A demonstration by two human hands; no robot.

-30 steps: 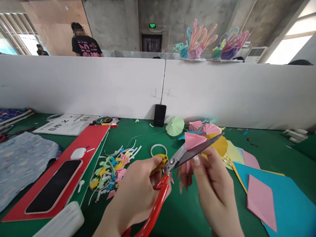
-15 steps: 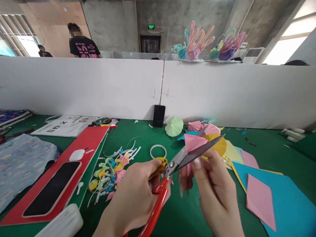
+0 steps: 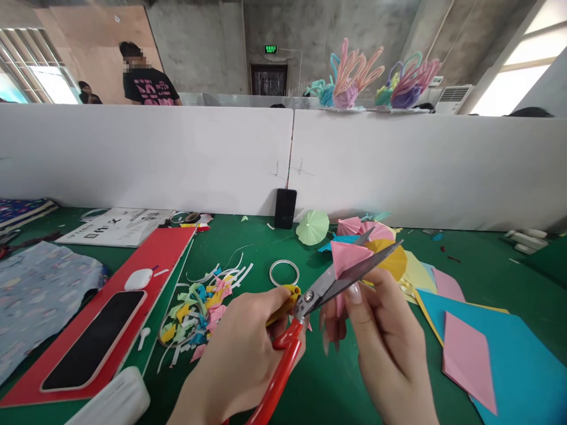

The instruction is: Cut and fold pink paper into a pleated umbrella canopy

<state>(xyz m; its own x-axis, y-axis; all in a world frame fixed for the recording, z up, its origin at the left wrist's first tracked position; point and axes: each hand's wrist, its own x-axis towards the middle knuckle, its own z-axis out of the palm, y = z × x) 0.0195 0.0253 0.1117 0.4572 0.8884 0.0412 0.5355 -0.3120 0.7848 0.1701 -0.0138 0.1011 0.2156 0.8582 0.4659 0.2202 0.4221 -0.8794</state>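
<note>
My left hand (image 3: pixel 248 348) is closed around the handles of scissors with red grips (image 3: pixel 281 369). Beside the pivot, a crumpled-looking yellow piece (image 3: pixel 290 294) shows at my left fingertips; what it is I cannot tell. The blades are parted and point up to the right. A folded pink paper (image 3: pixel 349 258) comes to a narrow lower end and sits at the blades, one of them crossing in front of it. My right hand (image 3: pixel 385 336) pinches that paper from below, thumb and fingers close under the lower blade.
Colourful paper scraps (image 3: pixel 199 319) lie left of my hands, near a roll of tape (image 3: pixel 284 273). A phone (image 3: pixel 95 339) rests on a red board (image 3: pixel 163 248). A pleated green paper disc (image 3: pixel 312 228) stands behind. Blue sheets (image 3: pixel 522 354) with folded pink paper (image 3: pixel 469 360) lie right. A white partition (image 3: pixel 177 159) closes off the back.
My hands, the scissors and the pink paper keep almost the same pose. Far back at the left, a person has shifted slightly to the right.
</note>
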